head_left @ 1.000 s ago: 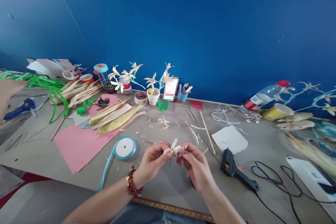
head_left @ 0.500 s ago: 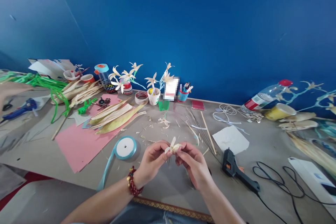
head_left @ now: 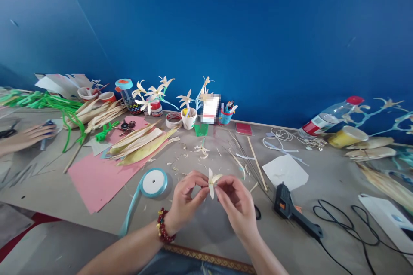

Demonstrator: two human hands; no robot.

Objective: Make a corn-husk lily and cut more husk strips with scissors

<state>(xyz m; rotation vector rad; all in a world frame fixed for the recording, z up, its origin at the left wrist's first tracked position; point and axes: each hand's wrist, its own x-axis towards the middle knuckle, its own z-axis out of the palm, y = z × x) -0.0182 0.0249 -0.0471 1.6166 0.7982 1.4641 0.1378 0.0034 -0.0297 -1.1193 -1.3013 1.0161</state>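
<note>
Between my two hands is a small cream-coloured flower (head_left: pixel 211 184) with narrow petals, made of what looks like corn husk. My left hand (head_left: pixel 189 200), wearing a beaded bracelet (head_left: pixel 164 225), pinches it from the left between thumb and forefinger. From the other side, my right hand (head_left: pixel 237 202) has thumb and fingertips closed on its right-hand petals. Left of my hands lies a spool of light blue ribbon (head_left: pixel 154 182). A black glue gun (head_left: pixel 295 210) rests on the table at my right. Just beyond my hands lies another husk flower (head_left: pixel 202 149).
Dried husks (head_left: pixel 142 144) lie on pink paper (head_left: pixel 97 180) at left. Behind stand a cup (head_left: pixel 189 119) with finished flowers and a pen holder (head_left: pixel 226 116). A plastic bottle (head_left: pixel 329 117) and black cable (head_left: pixel 345 219) are at right. A co-worker's hand (head_left: pixel 29 135) reaches in far left.
The flower has turned upright, its petals now more spread and visible, as my fingers shifted around it. At far left the co-worker's hand has come over the blue glue gun.
</note>
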